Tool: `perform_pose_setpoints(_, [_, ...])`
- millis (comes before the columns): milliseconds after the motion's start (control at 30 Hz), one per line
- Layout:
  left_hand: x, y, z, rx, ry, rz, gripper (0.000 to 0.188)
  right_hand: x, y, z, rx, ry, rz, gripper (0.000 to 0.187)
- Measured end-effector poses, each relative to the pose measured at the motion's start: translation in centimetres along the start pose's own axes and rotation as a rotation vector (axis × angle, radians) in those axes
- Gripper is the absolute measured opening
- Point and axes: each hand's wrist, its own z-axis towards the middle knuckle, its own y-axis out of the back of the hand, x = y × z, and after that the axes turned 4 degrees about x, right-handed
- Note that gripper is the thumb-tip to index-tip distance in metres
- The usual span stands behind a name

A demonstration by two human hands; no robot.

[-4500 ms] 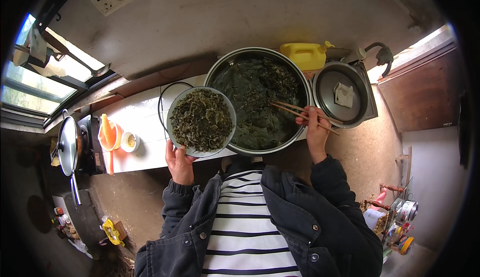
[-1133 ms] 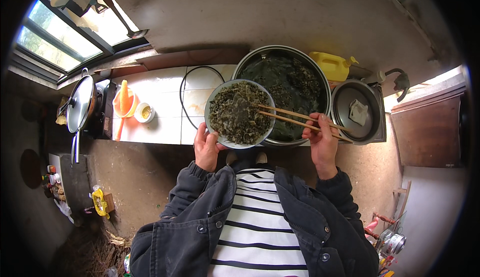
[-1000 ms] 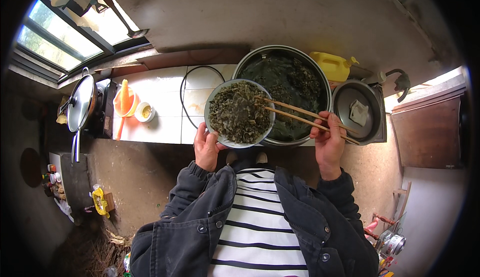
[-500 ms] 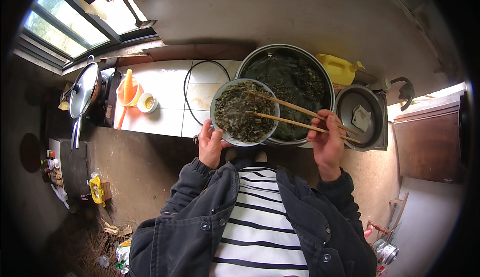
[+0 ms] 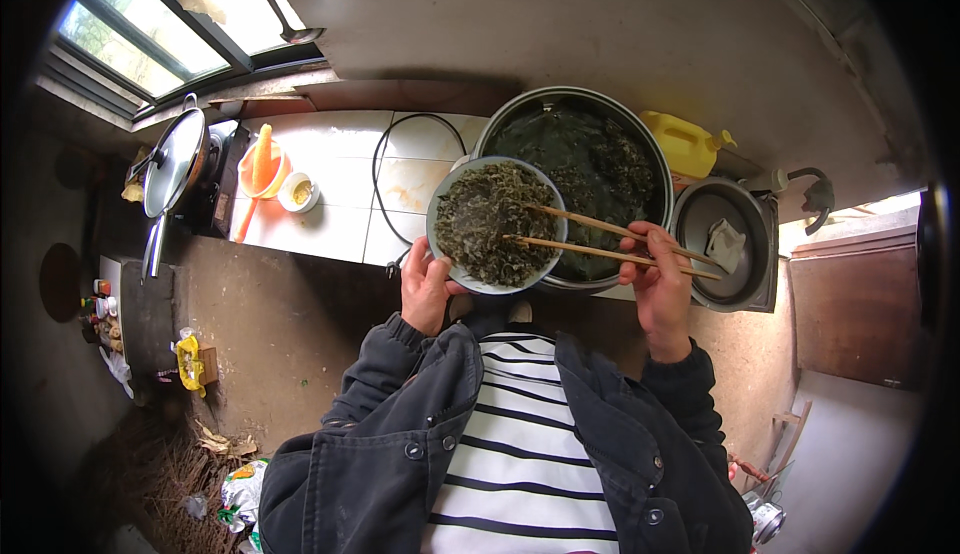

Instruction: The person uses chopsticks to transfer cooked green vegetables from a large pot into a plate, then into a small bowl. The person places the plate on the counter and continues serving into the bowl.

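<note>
My left hand [image 5: 427, 289] grips the near left rim of a pale bowl [image 5: 436, 259], thumb at its edge. Dark green chopped, leafy food [image 5: 492, 219] heaps up inside the bowl. Between the fingers of my right hand [image 5: 660, 289] are two long wooden chopsticks [image 5: 600, 246], held slightly apart, their tips at the right part of the heap. The bowl overlaps the left front of a large round metal pot [image 5: 655, 169]. Dark liquid with more of the green leafy food [image 5: 600, 154] fills that pot.
Right of the pot, a sink [image 5: 760, 264] holds a pale cloth [image 5: 725, 244]; a yellow jug [image 5: 685, 144] stands behind. Leftward on the white tiled counter are a black cable [image 5: 376, 164], a small white cup [image 5: 299, 192], an orange container [image 5: 262, 169] and a lidded wok [image 5: 175, 169] on a stove.
The chopstick tips have shifted right and slightly down, from the middle of the heap toward its right side. Both hands keep their hold, and the whole view has turned slightly.
</note>
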Motion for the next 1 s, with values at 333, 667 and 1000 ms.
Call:
perform_pose_setpoints(333, [0.2,-0.5,0.5,0.006,0.002,-0.003,0.037,0.2,0.2,-1.0,-0.021,0.053,-0.005,0.03])
perform_pose_setpoints(667, [0.5,-0.8,0.2,-0.014,-0.015,-0.027,0.037,0.9,3.9,-1.9,-0.084,0.082,0.022,0.028])
perform_pose_setpoints(1000, [0.8,-0.9,-0.1,-0.071,-0.101,-0.022,0.032,-1.1,8.7,-1.9,-0.166,0.229,-0.129,0.033])
